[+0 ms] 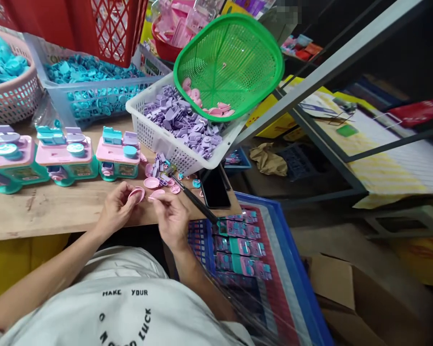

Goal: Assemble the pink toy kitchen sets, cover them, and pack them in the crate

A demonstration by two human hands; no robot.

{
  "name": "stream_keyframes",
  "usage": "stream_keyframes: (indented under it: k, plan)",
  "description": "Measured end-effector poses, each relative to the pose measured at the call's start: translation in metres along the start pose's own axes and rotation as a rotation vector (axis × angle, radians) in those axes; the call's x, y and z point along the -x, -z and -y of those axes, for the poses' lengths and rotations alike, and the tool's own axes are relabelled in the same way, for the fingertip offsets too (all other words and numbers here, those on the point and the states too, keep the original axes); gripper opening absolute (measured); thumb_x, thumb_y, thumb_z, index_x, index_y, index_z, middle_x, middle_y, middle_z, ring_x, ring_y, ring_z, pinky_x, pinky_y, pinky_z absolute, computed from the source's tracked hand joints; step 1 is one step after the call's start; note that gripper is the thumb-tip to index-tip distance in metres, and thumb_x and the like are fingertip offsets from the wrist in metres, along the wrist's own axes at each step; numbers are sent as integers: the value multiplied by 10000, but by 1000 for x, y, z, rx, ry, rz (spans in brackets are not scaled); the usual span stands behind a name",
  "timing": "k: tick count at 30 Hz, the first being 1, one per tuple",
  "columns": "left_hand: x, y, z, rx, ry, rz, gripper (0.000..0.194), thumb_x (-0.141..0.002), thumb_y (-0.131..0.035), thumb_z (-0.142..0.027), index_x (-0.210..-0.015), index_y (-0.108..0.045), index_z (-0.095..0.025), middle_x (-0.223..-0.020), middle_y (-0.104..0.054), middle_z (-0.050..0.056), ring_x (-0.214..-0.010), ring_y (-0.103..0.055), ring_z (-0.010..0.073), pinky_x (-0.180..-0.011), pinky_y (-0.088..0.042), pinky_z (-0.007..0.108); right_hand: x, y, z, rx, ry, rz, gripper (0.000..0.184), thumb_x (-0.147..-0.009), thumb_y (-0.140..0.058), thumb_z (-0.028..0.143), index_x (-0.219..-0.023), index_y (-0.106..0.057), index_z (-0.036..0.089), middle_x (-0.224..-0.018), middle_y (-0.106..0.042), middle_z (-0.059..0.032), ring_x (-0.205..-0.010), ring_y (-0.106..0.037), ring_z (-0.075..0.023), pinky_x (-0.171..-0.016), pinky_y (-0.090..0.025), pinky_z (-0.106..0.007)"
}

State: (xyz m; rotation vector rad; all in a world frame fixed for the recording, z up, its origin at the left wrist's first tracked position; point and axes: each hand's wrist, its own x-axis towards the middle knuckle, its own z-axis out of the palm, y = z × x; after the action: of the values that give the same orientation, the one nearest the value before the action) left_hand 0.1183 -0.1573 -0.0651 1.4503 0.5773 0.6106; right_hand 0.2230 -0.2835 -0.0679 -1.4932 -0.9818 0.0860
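a: what are the two hands doing?
b: the left hand [118, 205] is closed, thumb against fingers, on a thin, rounded pink plastic piece [138, 193] just above the near side of the light brown wooden tabletop [57, 214].
a: and the right one?
b: the right hand [171, 214] is just beside it, fingers drawn narrow at a flat, oval pink plastic piece [157, 192]. i cannot tell whether it grips that piece or only covers part of it.
a: what lies around them?
b: just beyond the right hand, a loose heap of small purple plastic parts [161, 165], with a shallow oval pink plastic dish [151, 182] at its near side. to the right, a slim tool with a long black handle [198, 203] reaches past the near edge, beside a flat black phone [215, 188].
a: and to the left?
b: three boxy pink-and-teal plastic toys [119, 156] in a row.
a: farther back?
b: a white plastic basket [147, 130] full of purple parts, with a tilted green plastic basket [238, 67] above it, a few pink pieces inside.
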Motion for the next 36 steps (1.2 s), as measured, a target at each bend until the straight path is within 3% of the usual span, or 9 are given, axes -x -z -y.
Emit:
stream_keyframes:
  k: [3,6,8,11,15,21,36]
  plan:
    - [1,3,4,-144,-124,5,277,-914,-629,-445,-893,-626,-168,-763,-646,12,-682,-588,122,-639,-493,228,-17,-23,2,70,189,47,87,-1016,-579,242,-1008,-659,210,-939,-747,-40,-912,-736,-152,-853,-617,-293]
    - [2,7,5,-304,-256,20,167,-922,-575,-308,-853,-631,-166,-753,-628,6,-708,-572,124,-686,-478,233,-27,-26,0,190,435,52,78,-1006,-581,179,-1031,-649,207,-937,-737,-54,-932,-714,-166,-874,-604,-322]
    - [3,8,5,-290,-298,2,139,-921,-572,-282,-922,-643,-163,-811,-656,17,-742,-601,130,-705,-491,234,-30,-24,-2,237,510,58,83,-997,-591,158,-1039,-648,202,-929,-733,-61,-909,-706,-171,-855,-602,-326]
    - [3,7,5,-185,-265,-62,178,-942,-584,-318,-987,-658,-162,-873,-700,37,-776,-652,140,-711,-521,233,-29,-22,-8,272,455,57,86,-987,-600,144,-1030,-650,199,-929,-735,-63,-891,-712,-170,-825,-606,-306]
    - [2,6,6,-196,-231,-135,237,-955,-591,-364,-912,-694,-155,-766,-694,19,-669,-623,123,-639,-500,212,-25,-19,-8,270,374,40,88,-977,-609,131,-1012,-649,202,-910,-744,-49,-850,-721,-151,-783,-606,-260]
    - [5,2,5,-341,-296,-110,225,-919,-580,-299,-854,-717,-134,-681,-692,16,-560,-571,98,-545,-433,190,-19,-20,2,260,416,11,85,-985,-603,141,-1023,-646,204,-945,-757,-61,-917,-721,-171,-865,-600,-322]
    - [8,2,4,-452,-304,-127,251,-907,-565,-340,-762,-648,-152,-594,-583,-11,-522,-488,89,-524,-395,189,-6,-28,-11,224,296,-29,103,-1005,-577,224,-1033,-676,217,-947,-776,-63,-912,-741,-186,-848,-601,-335]
